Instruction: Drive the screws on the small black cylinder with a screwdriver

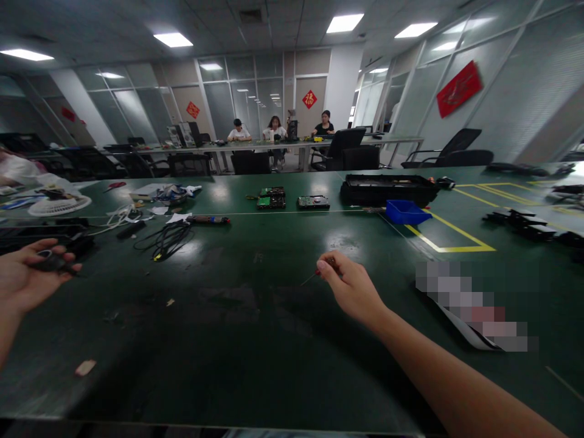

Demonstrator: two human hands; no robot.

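Observation:
My left hand [31,277], palm up at the left edge, is closed round a dark, rounded piece [48,261] with a narrow end pointing right; its kind is unclear. My right hand [349,283] reaches in over the middle of the green table [219,365]. Pinched in its fingers is a small screwdriver [311,278], its thin shaft pointing down and left and a bit of red showing at the fingertips. Beyond the right hand lie a hard drive [314,202] and green circuit boards [272,198].
A blue bin [407,212] stands before a long black housing [387,190]. Left of centre lie a black cable [166,240] and a dark electric screwdriver-like tool [210,219]. A white fan-like grille [59,205] is far left. A blurred-out flat object [474,310] lies right. Three people sit behind.

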